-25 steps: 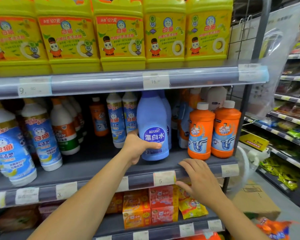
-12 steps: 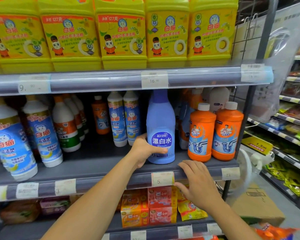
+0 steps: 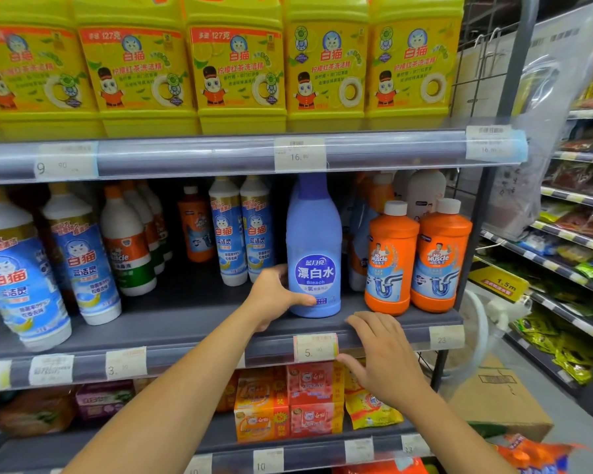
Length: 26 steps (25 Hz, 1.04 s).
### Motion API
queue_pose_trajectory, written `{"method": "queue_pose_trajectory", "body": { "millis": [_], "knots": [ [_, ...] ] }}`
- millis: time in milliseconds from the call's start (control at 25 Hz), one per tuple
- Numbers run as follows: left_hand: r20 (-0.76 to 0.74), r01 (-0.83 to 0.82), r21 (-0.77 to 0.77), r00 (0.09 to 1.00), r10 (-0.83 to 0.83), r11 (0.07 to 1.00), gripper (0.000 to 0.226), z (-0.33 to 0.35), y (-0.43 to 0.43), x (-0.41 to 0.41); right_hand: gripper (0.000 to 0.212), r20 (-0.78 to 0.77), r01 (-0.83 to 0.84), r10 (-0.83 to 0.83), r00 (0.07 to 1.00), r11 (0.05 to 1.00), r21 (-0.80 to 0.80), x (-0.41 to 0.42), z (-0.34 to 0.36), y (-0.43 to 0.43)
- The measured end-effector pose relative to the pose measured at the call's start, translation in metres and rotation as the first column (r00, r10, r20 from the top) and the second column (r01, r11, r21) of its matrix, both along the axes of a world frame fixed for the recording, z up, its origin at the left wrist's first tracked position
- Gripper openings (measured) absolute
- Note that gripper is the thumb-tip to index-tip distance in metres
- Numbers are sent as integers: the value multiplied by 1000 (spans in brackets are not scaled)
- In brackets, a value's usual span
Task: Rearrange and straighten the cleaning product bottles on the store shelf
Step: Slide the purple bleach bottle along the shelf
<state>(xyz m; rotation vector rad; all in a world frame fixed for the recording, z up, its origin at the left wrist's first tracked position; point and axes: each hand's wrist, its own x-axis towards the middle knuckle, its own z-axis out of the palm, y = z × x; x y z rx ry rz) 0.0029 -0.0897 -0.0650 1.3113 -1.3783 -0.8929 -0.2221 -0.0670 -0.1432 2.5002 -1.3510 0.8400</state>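
left hand [image 3: 273, 295] around upright bleach bottle [image 3: 314, 248]

Open shelf floor [image 3: 192, 313] left of bleach bottle [image 3: 314, 248] — orange bottles [image 3: 418, 258] crowd right.

Bleach bottle [image 3: 314, 248] left of drain cleaners [image 3: 418, 258] (upright)

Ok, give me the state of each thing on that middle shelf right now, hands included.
Bleach bottle: upright at the shelf front, label facing out.
Left hand: gripping the bleach bottle low down.
Right hand: open, resting on the shelf edge, holding nothing.
Two orange drain cleaner bottles: upright, side by side, capped.
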Motion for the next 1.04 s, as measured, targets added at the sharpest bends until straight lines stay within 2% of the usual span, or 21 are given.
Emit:
{"method": "queue_pose_trajectory", "body": {
  "millis": [280,400,480,560,640,720,760,840,920,960,1040],
  "knots": [
    [-23,-15,-1,1000,15,1000,49,-5,-2,-5,59,9,-20,20,1000,1000,-17,-1,1,1],
    [78,-44,4,996,44,999,52,-4,0,-6,59,-1,-44,44,999,998,48,-4,5,1],
    [190,-101,19,977,96,995,55,-2,4,-9,59,86,-39,33,996,996,78,-11,8,3],
    [228,-227,2,948,221,974,53,-5,14,-13,59,219,-5,-8,976,998,60,-27,14,5],
    [217,-400,-144,879,424,905,42,-10,29,-26,57,369,66,-69,927,998,22,-50,23,4],
    [194,-459,-386,808,557,800,34,-12,44,-48,56,497,155,-138,857,988,9,-70,37,-2],
    [194,-415,-484,808,557,771,32,-10,50,-64,57,544,188,-158,824,982,1,-80,44,-6],
    [278,-221,-593,846,455,774,29,-6,54,-98,64,619,213,-164,768,977,-6,-94,56,-16],
    [395,-53,-577,855,335,815,32,-4,51,-131,77,682,206,-184,708,977,51,-101,64,-27],
    [411,-31,-544,861,299,839,40,-4,47,-145,86,706,196,-208,677,976,98,-103,67,-34],
    [358,-100,-469,887,293,877,62,-3,37,-168,98,733,158,-258,629,966,204,-106,70,-47]
  ]
}}
